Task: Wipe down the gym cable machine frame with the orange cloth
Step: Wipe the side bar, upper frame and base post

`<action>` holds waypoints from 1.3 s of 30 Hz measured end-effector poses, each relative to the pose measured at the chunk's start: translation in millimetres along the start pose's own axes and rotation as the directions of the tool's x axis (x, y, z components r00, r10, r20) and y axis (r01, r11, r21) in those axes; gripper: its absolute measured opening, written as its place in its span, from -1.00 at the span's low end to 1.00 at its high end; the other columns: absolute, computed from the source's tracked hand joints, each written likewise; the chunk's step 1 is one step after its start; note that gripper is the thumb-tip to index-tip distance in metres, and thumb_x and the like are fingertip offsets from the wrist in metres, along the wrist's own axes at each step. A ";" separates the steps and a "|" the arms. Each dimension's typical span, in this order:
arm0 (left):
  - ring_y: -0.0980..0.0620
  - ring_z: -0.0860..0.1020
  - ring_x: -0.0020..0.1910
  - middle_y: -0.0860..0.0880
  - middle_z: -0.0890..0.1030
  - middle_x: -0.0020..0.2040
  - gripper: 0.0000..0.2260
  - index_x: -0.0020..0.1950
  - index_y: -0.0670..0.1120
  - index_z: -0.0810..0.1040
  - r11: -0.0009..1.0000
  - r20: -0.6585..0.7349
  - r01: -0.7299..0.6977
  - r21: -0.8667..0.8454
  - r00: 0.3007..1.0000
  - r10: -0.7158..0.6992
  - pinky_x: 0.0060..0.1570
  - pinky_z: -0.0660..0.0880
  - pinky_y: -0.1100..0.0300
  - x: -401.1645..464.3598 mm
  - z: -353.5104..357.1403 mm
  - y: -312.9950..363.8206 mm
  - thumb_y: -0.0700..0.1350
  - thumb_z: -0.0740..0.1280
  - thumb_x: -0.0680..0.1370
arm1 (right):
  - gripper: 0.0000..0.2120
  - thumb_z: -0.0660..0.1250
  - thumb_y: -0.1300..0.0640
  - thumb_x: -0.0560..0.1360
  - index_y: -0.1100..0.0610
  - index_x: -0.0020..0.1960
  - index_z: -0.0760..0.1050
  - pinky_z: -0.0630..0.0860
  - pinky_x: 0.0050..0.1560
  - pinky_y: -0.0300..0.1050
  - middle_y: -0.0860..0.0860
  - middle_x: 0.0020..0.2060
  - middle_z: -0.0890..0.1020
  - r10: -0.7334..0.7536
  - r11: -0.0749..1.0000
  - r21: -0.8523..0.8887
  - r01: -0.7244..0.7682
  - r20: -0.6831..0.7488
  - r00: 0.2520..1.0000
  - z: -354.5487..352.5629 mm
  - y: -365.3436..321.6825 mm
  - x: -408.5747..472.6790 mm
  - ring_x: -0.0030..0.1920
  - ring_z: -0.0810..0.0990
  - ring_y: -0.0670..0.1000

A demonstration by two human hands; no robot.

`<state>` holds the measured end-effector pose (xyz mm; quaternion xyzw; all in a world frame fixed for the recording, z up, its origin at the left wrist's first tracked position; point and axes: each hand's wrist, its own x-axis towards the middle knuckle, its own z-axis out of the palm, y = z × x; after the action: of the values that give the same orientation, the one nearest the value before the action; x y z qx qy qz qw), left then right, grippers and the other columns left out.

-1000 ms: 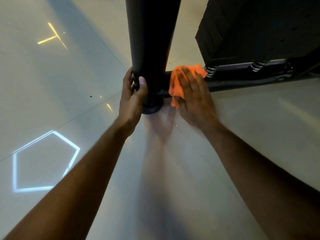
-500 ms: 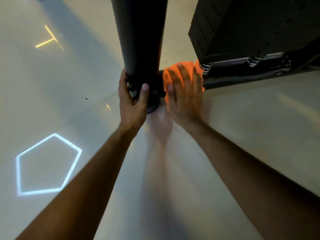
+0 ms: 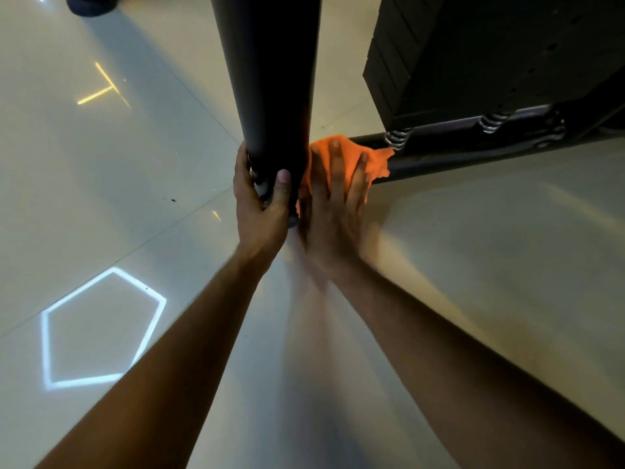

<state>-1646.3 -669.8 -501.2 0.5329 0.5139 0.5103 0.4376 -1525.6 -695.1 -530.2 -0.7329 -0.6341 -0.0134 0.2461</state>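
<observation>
1. The left hand (image 3: 260, 211) grips the foot of the black upright post (image 3: 270, 79): its thumb curls across the front of the post and its other fingers wrap round the far side at 9 o'clock.
2. The right hand (image 3: 333, 204) lies flat, fingers (image 3: 334, 164) straight and slightly spread, pressing the orange cloth (image 3: 378, 160) against the frame just at 3 o'clock of the post.
3. The orange cloth sits where the post meets the low black base bar (image 3: 473, 154), bunched under the palm, with a ragged edge sticking out toward 2 o'clock.
4. A black weight stack (image 3: 473, 52) stands above the bar at 1 o'clock, with small coil springs (image 3: 399, 137) beneath it.
5. The floor (image 3: 135, 198) is pale glossy tile, with a reflected white pentagon outline (image 3: 101, 330) at 8 o'clock and yellow light streaks (image 3: 98, 93) at 10 o'clock.
</observation>
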 end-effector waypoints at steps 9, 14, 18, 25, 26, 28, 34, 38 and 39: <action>0.48 0.41 0.37 0.22 0.38 0.52 -0.38 0.70 0.09 0.17 0.999 0.044 0.029 -0.016 0.999 -0.028 0.20 0.47 0.49 0.4 -5.4 3.1 0.00 0.38 0.71 | -0.33 0.21 -0.27 0.74 -0.07 0.74 0.09 -0.12 0.72 0.29 0.14 0.75 0.11 -0.256 0.942 -0.244 0.232 -0.071 0.964 7.3 71.6 15.9 0.72 -0.03 0.34; 0.40 0.44 0.36 0.14 0.36 0.57 -0.37 0.71 0.07 0.16 0.998 0.031 0.054 -0.031 0.998 -0.053 0.08 0.45 0.57 -2.0 -5.0 4.2 0.03 0.38 0.71 | -0.41 -0.03 -0.15 0.79 0.00 0.78 0.02 -0.12 0.68 0.46 0.16 0.77 -0.06 0.204 0.979 0.034 -0.201 -0.099 0.974 18.9 -8.5 5.4 0.72 -0.22 0.39; 0.42 0.43 0.31 0.12 0.36 0.57 -0.37 0.71 0.05 0.16 0.997 0.030 0.074 -0.032 0.997 -0.073 0.02 0.48 0.57 -2.2 -4.4 8.9 -0.01 0.38 0.71 | -0.36 -0.03 -0.27 0.78 -0.04 0.78 0.04 -0.16 0.69 0.43 0.19 0.76 -0.03 0.041 0.995 -0.086 -0.044 -0.027 0.999 14.5 20.0 6.3 0.71 -0.16 0.45; 0.38 0.43 0.40 0.17 0.38 0.55 -0.38 0.69 0.09 0.18 0.999 0.031 0.052 -0.017 0.998 -0.052 0.22 0.47 0.47 -0.4 -5.6 1.5 0.05 0.39 0.70 | -0.39 0.02 -0.26 0.77 -0.08 0.76 0.15 -0.16 0.71 0.34 0.14 0.76 0.09 -0.104 0.985 -0.146 0.095 -0.053 0.993 -4.1 49.2 16.0 0.73 -0.05 0.35; 0.36 0.43 0.42 0.16 0.38 0.56 -0.37 0.70 0.09 0.19 0.999 0.023 0.042 -0.018 0.999 -0.042 0.25 0.47 0.45 -0.5 -4.5 0.9 0.06 0.39 0.69 | -0.41 0.02 -0.24 0.78 -0.08 0.76 0.16 -0.17 0.71 0.36 0.13 0.76 0.07 -0.027 0.996 -0.089 0.021 -0.063 0.998 -1.6 32.8 15.2 0.73 -0.09 0.35; 0.29 0.44 0.45 0.13 0.38 0.58 -0.37 0.70 0.07 0.18 0.999 0.017 0.025 -0.022 1.000 -0.024 0.28 0.48 0.41 -0.7 -2.6 -0.1 0.08 0.37 0.69 | -0.42 0.01 -0.22 0.79 -0.07 0.75 0.17 -0.21 0.70 0.37 0.13 0.76 0.02 0.037 0.999 -0.016 -0.038 -0.038 0.999 -1.2 14.8 15.5 0.74 -0.17 0.35; 0.09 0.42 0.54 0.06 0.36 0.59 -0.31 0.68 0.06 0.21 0.994 -0.059 0.104 0.043 0.993 -0.101 0.51 0.46 -0.05 -14.7 10.1 -4.4 0.22 0.39 0.64 | -0.44 0.23 0.11 0.73 0.04 0.72 0.27 0.25 0.66 0.31 0.04 0.74 0.21 -0.191 0.976 0.110 0.189 0.014 0.981 -36.3 59.3 13.7 0.74 0.09 0.28; 0.12 0.54 0.14 0.00 0.43 0.27 -0.47 0.43 -0.12 0.37 0.953 -0.184 0.204 0.225 0.969 -0.164 0.17 0.53 0.19 -31.6 22.7 6.1 0.20 0.40 0.65 | -0.38 0.28 0.24 0.65 0.03 0.69 0.34 0.59 0.42 0.11 -0.04 0.72 0.26 -0.205 0.970 0.145 0.196 0.045 0.978 -60.9 84.8 1.1 0.71 0.25 0.13; 0.15 0.54 0.02 0.01 0.47 0.16 -0.55 0.33 -0.11 0.41 0.944 -0.200 0.197 0.266 0.969 -0.146 0.04 0.52 0.23 -38.3 28.6 9.7 0.18 0.40 0.66 | -0.41 0.28 0.23 0.64 0.05 0.66 0.39 0.58 0.42 0.07 -0.04 0.70 0.32 -0.179 0.972 0.158 0.173 0.020 0.984 -64.2 90.5 -3.8 0.68 0.32 0.11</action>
<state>-1614.9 -707.1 -497.9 0.4956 0.6632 0.4365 0.3522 -1422.7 -729.6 -506.1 -0.6525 -0.6998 0.0268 0.2896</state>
